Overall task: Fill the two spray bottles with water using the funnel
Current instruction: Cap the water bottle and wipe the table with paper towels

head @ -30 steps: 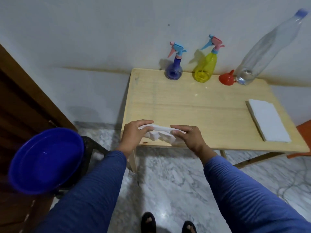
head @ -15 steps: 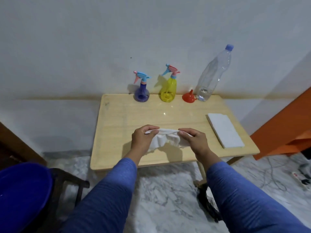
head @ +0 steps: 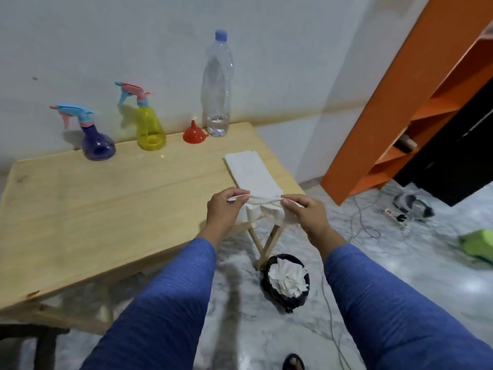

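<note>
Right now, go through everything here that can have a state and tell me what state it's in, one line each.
purple spray bottle: upright, spray head on
yellow spray bottle: upright, spray head on
red funnel: wide end down, unused
clear water bottle: capped, little water at bottom
white tissue: stretched between both hands
left hand: pinching tissue
right hand: pinching tissue
folded white cloth: flat on table
black bin: holds crumpled tissue
</note>
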Demonstrator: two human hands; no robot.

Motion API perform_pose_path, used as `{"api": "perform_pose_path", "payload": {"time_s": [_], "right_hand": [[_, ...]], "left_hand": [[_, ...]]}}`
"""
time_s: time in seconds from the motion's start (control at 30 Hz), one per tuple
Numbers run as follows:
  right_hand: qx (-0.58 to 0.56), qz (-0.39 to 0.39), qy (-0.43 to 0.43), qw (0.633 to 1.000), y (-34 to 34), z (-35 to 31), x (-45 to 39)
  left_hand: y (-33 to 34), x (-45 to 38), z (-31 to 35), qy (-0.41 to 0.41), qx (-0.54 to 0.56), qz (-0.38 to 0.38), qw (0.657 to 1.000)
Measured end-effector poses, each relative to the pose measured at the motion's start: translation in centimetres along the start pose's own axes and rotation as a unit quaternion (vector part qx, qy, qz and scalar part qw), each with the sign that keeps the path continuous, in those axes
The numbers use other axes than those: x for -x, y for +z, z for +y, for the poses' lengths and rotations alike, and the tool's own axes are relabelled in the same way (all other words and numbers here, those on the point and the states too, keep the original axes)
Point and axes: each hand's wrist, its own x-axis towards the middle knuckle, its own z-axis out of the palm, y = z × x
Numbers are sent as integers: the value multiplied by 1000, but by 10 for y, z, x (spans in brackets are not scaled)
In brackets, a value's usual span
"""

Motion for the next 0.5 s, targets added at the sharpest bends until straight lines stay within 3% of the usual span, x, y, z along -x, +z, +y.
{"api": "perform_pose_path", "payload": {"time_s": [0.27, 0.5], "right_hand": [[19, 28, 63, 997, -155, 79, -51], [12, 64, 146, 987, -196, 178, -73]], "left_hand": [[186, 3, -19, -70, 1, -51, 996], [279, 7, -80, -134, -25, -41, 990]]}}
